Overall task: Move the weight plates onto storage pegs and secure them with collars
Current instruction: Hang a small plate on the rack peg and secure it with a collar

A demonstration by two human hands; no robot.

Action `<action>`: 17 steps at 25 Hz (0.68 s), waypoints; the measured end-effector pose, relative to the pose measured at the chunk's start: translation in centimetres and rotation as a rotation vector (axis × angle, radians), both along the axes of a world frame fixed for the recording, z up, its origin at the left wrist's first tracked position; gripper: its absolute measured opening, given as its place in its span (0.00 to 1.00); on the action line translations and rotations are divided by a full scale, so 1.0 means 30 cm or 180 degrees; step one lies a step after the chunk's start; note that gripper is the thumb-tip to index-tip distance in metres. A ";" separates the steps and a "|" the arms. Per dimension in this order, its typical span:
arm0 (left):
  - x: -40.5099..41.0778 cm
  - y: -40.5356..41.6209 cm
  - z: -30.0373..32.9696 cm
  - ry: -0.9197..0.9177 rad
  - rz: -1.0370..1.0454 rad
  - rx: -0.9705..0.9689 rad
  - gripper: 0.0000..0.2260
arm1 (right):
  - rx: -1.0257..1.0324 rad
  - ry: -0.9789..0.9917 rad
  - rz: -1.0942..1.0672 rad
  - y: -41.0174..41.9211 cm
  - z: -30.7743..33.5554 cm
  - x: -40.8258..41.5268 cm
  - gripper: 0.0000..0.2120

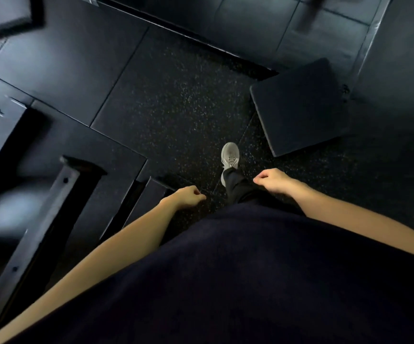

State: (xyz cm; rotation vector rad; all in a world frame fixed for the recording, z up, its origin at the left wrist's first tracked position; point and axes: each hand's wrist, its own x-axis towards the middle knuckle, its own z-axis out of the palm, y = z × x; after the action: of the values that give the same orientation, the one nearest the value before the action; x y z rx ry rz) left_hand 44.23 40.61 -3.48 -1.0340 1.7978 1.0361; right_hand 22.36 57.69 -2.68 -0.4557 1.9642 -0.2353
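No weight plate, storage peg or collar shows in this view. I look straight down at a dark speckled rubber floor. My left hand hangs in front of my body with its fingers loosely curled and holds nothing. My right hand hangs the same way a little higher and to the right, also with nothing in it. One grey sneaker is stepped forward between the two hands.
A flat dark pad lies on the floor ahead to the right. Black steel frame beams with bolts run along the left. A raised platform edge crosses the top of the view.
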 end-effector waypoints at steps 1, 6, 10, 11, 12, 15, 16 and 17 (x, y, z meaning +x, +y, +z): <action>-0.044 -0.062 -0.012 -0.0050 0.0022 0.0054 0.19 | 0.0043 -0.0047 0.0093 -0.067 -0.012 -0.059 0.15; -0.287 -0.452 0.017 -0.0098 0.0656 -0.0050 0.17 | 0.0206 -0.0047 0.0781 -0.511 0.010 -0.397 0.15; -0.403 -0.714 0.078 0.0137 0.1386 -0.0319 0.17 | 0.0161 -0.0052 0.1278 -0.889 0.084 -0.607 0.16; -0.423 -0.771 0.081 0.0165 0.1540 -0.0373 0.17 | 0.0153 -0.0049 0.1431 -0.988 0.089 -0.647 0.16; -0.441 -0.827 0.075 0.0185 0.1711 -0.0425 0.16 | 0.0148 -0.0040 0.1559 -1.086 0.086 -0.683 0.16; -0.474 -0.967 0.038 0.0126 0.2070 -0.0480 0.16 | 0.0171 -0.0024 0.2006 -1.377 0.063 -0.749 0.16; -0.488 -1.019 0.017 0.0074 0.2160 -0.0424 0.17 | 0.0193 -0.0041 0.2159 -1.474 0.047 -0.760 0.16; -0.501 -1.079 -0.002 0.0034 0.2312 -0.0331 0.18 | 0.0204 -0.0050 0.2289 -1.563 0.035 -0.769 0.17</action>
State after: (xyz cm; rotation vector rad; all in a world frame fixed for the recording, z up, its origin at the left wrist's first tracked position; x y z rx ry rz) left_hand 29.20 8.25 -3.55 -1.8193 1.5102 1.3682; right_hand -0.72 10.80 -1.64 -1.0703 1.6658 0.2799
